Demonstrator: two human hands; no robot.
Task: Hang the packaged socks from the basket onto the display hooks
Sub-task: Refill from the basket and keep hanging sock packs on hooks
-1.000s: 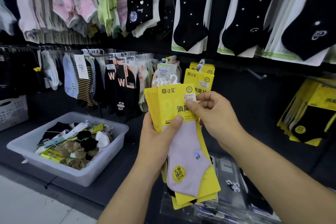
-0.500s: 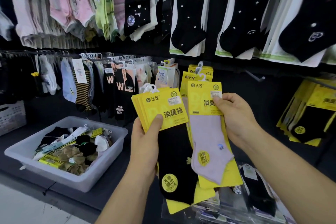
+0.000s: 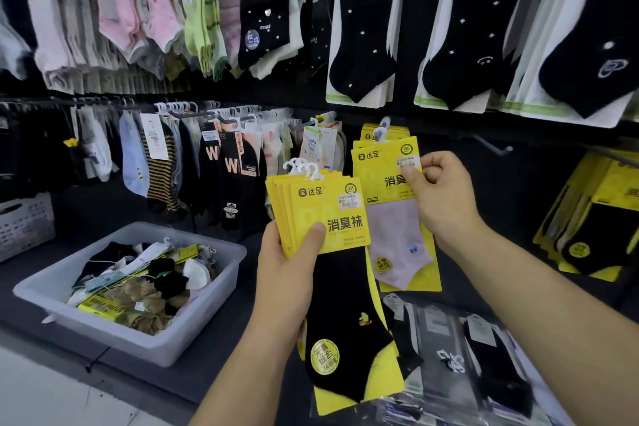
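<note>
I see my left hand [image 3: 290, 273] clamped on a stack of yellow packs [image 3: 328, 218], thumb pressed across the front card. A black sock faces me and white hangers stick up from the top. My right hand [image 3: 439, 197] pinches the upper right corner of a lilac sock pack [image 3: 397, 242], holding it upright just beside the stack and directly in front of the hung yellow packs [image 3: 368, 133] on the wall. From this angle I cannot tell whether its hanger is over a hook or only close to it. To the right, a bare display hook [image 3: 492, 146] juts from the dark panel. The basket [image 3: 221, 290] sits low on the left on a dark shelf [image 3: 193, 373], with loose socks and packs inside.
</note>
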